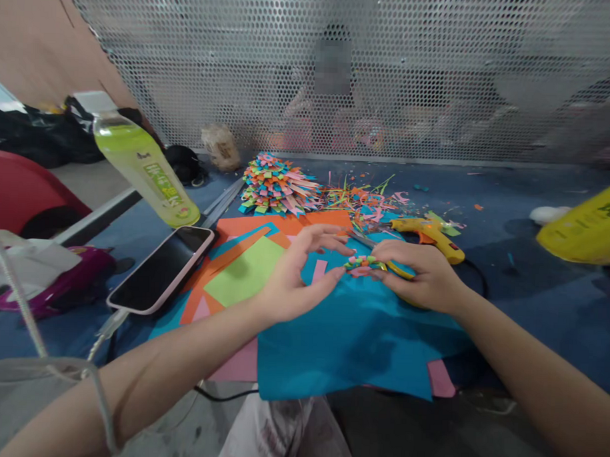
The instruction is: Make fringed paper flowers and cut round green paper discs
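Over a blue sheet (301, 348), my left hand (303, 278) and my right hand (423, 272) meet at a small multicoloured paper piece (362, 264). The fingertips of my left hand touch its left side, thumb below and fingers above. My right thumb and fingers pinch its right side. Scissors with yellow handles (398, 270) lie under my right hand, partly hidden by it. Green (243, 270) and orange sheets (229, 227) are spread to the left of my left hand.
Behind the sheets stand a fringed paper cone (274, 184) and scraps (361, 200). A yellow glue gun (429, 236) lies right of them. A phone (161, 270) and green bottle (147, 166) are left; a yellow bottle (588, 225) is right. A perforated metal panel (265, 67) rises behind.
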